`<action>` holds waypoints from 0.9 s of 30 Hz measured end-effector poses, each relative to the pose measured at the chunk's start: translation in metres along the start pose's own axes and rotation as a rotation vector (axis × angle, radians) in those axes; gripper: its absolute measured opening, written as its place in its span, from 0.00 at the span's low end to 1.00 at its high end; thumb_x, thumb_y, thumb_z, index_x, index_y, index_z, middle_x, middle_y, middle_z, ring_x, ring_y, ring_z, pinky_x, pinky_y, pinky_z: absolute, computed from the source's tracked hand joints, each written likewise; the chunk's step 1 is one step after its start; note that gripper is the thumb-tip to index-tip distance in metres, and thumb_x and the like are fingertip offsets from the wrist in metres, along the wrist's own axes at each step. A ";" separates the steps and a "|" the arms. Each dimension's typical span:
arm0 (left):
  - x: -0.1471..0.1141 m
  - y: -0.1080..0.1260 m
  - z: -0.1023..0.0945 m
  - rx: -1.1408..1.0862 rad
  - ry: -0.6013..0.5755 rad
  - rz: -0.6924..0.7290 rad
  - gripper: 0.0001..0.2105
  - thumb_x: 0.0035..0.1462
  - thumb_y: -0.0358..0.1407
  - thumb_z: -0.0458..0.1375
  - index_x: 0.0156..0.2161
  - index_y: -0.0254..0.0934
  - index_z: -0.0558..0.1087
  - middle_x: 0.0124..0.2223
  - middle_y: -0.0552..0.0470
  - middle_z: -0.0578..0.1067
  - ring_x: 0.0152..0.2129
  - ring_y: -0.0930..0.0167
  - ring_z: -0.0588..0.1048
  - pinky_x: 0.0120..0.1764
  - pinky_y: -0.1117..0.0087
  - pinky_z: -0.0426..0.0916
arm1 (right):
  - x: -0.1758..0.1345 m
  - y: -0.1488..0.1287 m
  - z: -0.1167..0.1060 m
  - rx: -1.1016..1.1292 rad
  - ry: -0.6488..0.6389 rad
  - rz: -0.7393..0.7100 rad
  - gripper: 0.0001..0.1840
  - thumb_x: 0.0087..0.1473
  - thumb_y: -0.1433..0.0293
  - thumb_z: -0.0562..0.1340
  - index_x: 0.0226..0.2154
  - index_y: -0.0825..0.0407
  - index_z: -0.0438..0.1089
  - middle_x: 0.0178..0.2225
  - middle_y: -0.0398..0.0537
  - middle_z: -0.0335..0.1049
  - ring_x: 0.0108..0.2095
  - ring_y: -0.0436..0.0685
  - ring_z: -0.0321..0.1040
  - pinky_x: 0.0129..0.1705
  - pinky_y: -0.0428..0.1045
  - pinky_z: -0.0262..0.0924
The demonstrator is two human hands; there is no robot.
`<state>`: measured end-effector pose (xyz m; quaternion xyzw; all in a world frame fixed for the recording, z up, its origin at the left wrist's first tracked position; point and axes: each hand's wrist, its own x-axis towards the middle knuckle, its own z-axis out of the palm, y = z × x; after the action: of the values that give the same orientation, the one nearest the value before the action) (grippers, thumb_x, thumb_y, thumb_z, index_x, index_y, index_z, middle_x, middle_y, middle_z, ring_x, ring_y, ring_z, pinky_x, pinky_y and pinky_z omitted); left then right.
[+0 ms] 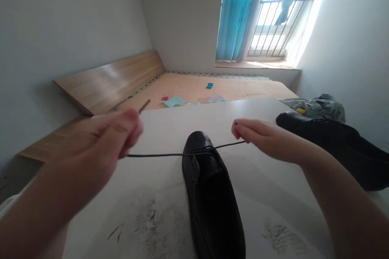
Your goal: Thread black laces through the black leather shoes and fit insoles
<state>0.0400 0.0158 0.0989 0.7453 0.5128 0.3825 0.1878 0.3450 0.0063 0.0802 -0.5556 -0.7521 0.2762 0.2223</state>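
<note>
A black leather shoe (212, 194) lies on the white tabletop with its toe pointing away from me. Its dark shoelace (158, 155) runs through the front eyelets and stretches out to both sides. My left hand (112, 137) is closed around one length of the lace, left of the shoe, and a stiff end pokes up above the fist. To the right, my right hand (252, 131) is closed on the other length, which is pulled straight. Both hands are raised above the table. The fingertips of the left hand are partly hidden and slightly blurred.
A second black shoe (334, 141) rests at the right, beside a bundle of grey cloth (322, 105). The white tabletop (164, 194) has dark scuffs. Behind it, a bed board (188, 83) carries small packets, near a wooden headboard (118, 81) and blue curtain (237, 12).
</note>
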 end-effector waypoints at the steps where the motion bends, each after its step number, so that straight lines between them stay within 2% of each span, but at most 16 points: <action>1: -0.007 -0.002 0.008 -0.001 -0.079 0.002 0.18 0.63 0.48 0.45 0.29 0.39 0.67 0.21 0.59 0.61 0.18 0.76 0.62 0.20 0.76 0.56 | -0.003 -0.004 0.004 -0.113 -0.090 -0.002 0.14 0.62 0.65 0.49 0.33 0.50 0.68 0.28 0.43 0.65 0.30 0.52 0.60 0.34 0.48 0.54; 3: -0.019 -0.004 0.026 0.020 -0.281 0.008 0.15 0.63 0.46 0.46 0.40 0.41 0.71 0.21 0.59 0.65 0.19 0.75 0.65 0.22 0.75 0.59 | -0.009 -0.009 0.013 -0.223 -0.190 -0.029 0.16 0.62 0.69 0.48 0.43 0.46 0.69 0.32 0.43 0.69 0.32 0.52 0.64 0.35 0.48 0.54; 5: -0.027 -0.004 0.044 0.037 -0.401 0.021 0.14 0.64 0.43 0.44 0.42 0.42 0.71 0.23 0.59 0.68 0.20 0.74 0.67 0.24 0.74 0.60 | -0.013 -0.011 0.021 -0.267 -0.160 -0.030 0.17 0.61 0.71 0.48 0.48 0.45 0.66 0.33 0.42 0.71 0.32 0.52 0.65 0.34 0.48 0.53; 8: -0.031 -0.006 0.060 0.056 -0.447 0.001 0.15 0.64 0.43 0.43 0.36 0.41 0.70 0.27 0.57 0.73 0.24 0.73 0.71 0.28 0.73 0.61 | -0.015 -0.013 0.028 -0.267 -0.050 0.037 0.10 0.62 0.68 0.50 0.43 0.48 0.63 0.32 0.41 0.72 0.31 0.51 0.65 0.32 0.47 0.52; 11: -0.031 -0.013 0.065 0.107 -0.458 -0.018 0.15 0.64 0.45 0.45 0.33 0.40 0.70 0.24 0.58 0.72 0.21 0.73 0.69 0.25 0.73 0.59 | -0.014 -0.015 0.031 -0.268 -0.048 0.044 0.06 0.60 0.67 0.53 0.33 0.49 0.62 0.30 0.40 0.71 0.30 0.50 0.63 0.30 0.46 0.51; 14: -0.034 -0.021 0.066 0.160 -0.409 0.055 0.13 0.63 0.42 0.47 0.34 0.42 0.72 0.28 0.58 0.75 0.23 0.73 0.72 0.26 0.73 0.61 | -0.013 -0.015 0.032 -0.268 -0.090 0.020 0.06 0.60 0.68 0.54 0.32 0.48 0.64 0.30 0.38 0.71 0.31 0.50 0.64 0.31 0.46 0.51; 18: -0.038 -0.025 0.070 0.219 -0.261 0.276 0.09 0.63 0.37 0.50 0.38 0.41 0.73 0.35 0.56 0.78 0.31 0.71 0.76 0.33 0.72 0.66 | -0.014 -0.012 0.033 -0.266 -0.132 0.021 0.08 0.61 0.68 0.52 0.33 0.47 0.65 0.30 0.38 0.71 0.31 0.50 0.65 0.32 0.46 0.52; 22: -0.041 -0.027 0.074 0.330 -0.108 0.492 0.08 0.62 0.34 0.52 0.38 0.37 0.74 0.33 0.52 0.77 0.29 0.68 0.75 0.31 0.69 0.66 | -0.016 -0.011 0.033 -0.258 -0.128 0.002 0.09 0.62 0.68 0.52 0.33 0.47 0.66 0.31 0.38 0.71 0.32 0.50 0.65 0.33 0.47 0.52; 27: -0.041 -0.026 0.074 0.376 -0.044 0.600 0.08 0.62 0.32 0.52 0.38 0.35 0.74 0.30 0.51 0.76 0.25 0.69 0.73 0.27 0.69 0.65 | -0.018 -0.013 0.033 -0.244 -0.137 -0.006 0.09 0.62 0.67 0.52 0.33 0.47 0.66 0.31 0.38 0.71 0.31 0.49 0.66 0.33 0.46 0.53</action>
<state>0.0728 -0.0026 0.0182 0.8924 0.3284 0.3032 -0.0623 0.3199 -0.0194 0.0639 -0.5561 -0.7951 0.2194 0.1020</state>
